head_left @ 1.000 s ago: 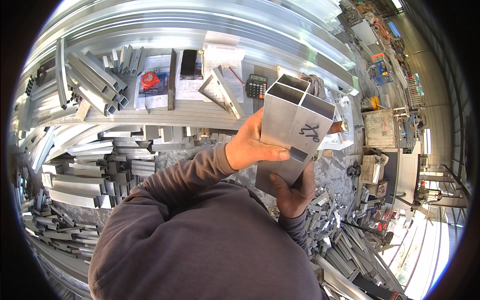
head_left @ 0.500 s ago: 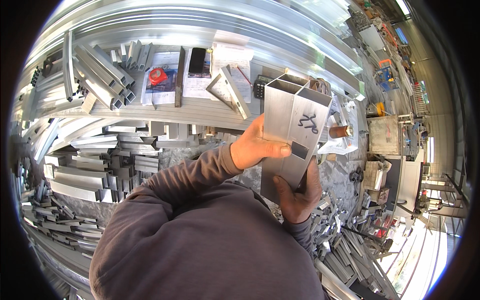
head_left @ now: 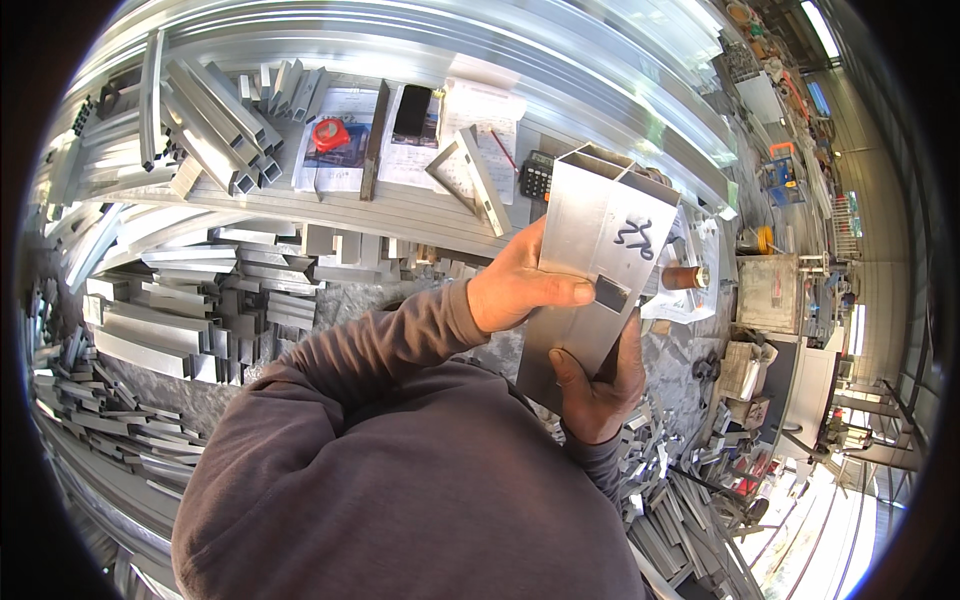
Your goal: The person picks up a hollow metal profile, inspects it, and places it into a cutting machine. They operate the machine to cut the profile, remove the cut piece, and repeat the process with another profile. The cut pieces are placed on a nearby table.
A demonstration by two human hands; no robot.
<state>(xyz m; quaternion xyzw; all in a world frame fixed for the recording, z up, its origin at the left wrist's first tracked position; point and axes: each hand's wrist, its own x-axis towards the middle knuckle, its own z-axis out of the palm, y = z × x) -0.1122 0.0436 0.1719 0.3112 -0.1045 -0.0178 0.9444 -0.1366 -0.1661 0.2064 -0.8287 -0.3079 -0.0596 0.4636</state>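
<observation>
From my head view, both hands hold one hollow aluminium box profile (head_left: 590, 225) in the air, upper end tilted away from the body. It overlaps the right part of the worktop's near edge (head_left: 345, 222) from here, hiding that corner, with the calculator (head_left: 537, 176) just left of its open upper end.

I judge it light for its bulk, since its walls look thin and an inner wall divides the hollow. It should be stiff, not fragile, though the smooth metal could slide under a dry palm, and I'd treat the sawn rim and the edges of the rectangular cut-out (head_left: 611, 293) as sharp. I'd take hold by the broad flat sides, one grip near mid-length and one toward the lower end, keeping fingertips out of the openings.

The left hand (head_left: 525, 285) is closed on the profile's left side: its thumb lies flat across the front face, tip just beside the cut-out, below the black handwritten marking (head_left: 632, 238). Its other fingers are hidden behind the metal. The right hand (head_left: 600, 395) grips lower down, thumb pressed on the front face and fingers along the right side; I can't see how far they reach underneath.
</observation>
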